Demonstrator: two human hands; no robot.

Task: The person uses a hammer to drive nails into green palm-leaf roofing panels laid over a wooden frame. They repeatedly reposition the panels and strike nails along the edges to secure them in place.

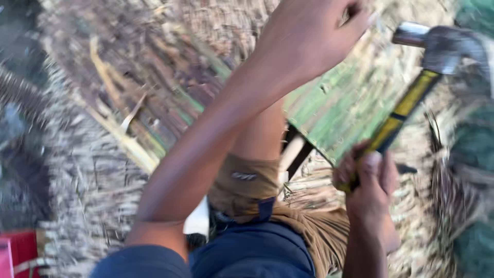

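- The right hand (368,183) was closed in a fist around the lower end of the yellow-and-black handle of a claw hammer with a grey steel head (411,98)
- The hammer rose slanting up and to the right from the fist, its steel head at the upper right of the view, above the far edge of the green mat
- The left hand (309,33) reached forward across the view to the top edge, its fingers curled down onto the flat panel of green split bamboo strips (339,113); motion blur hid whether they pinched anything, perhaps a small nail
- The green panel lay tilted over a bed of dry, straw-coloured thatch and cane stalks (128,103), which spread to the left and below it
- A knee in brown shorts (267,190) sat between the two arms, beside the panel's near corner
- A red plastic object (18,252) showed at the lower left corner
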